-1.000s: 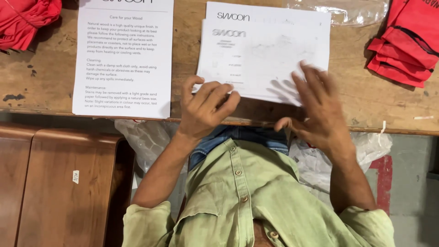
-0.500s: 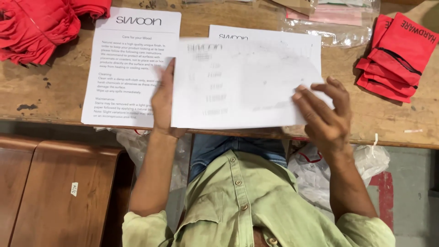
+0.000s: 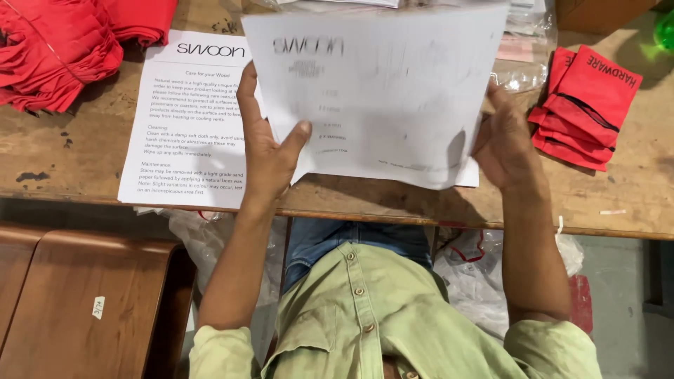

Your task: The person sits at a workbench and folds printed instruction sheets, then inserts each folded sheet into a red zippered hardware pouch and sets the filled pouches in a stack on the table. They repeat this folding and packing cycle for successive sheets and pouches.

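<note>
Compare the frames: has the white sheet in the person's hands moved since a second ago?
Yes. The white sheet, flat on the wooden table before, is now lifted off it, held between left hand and right hand.

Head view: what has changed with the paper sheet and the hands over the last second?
The white sheet, flat on the wooden table a second ago under both palms, is now lifted off it and held up. The left hand grips its left edge, the right hand its right edge. The printed sheet and red pouches lie as before.
</note>
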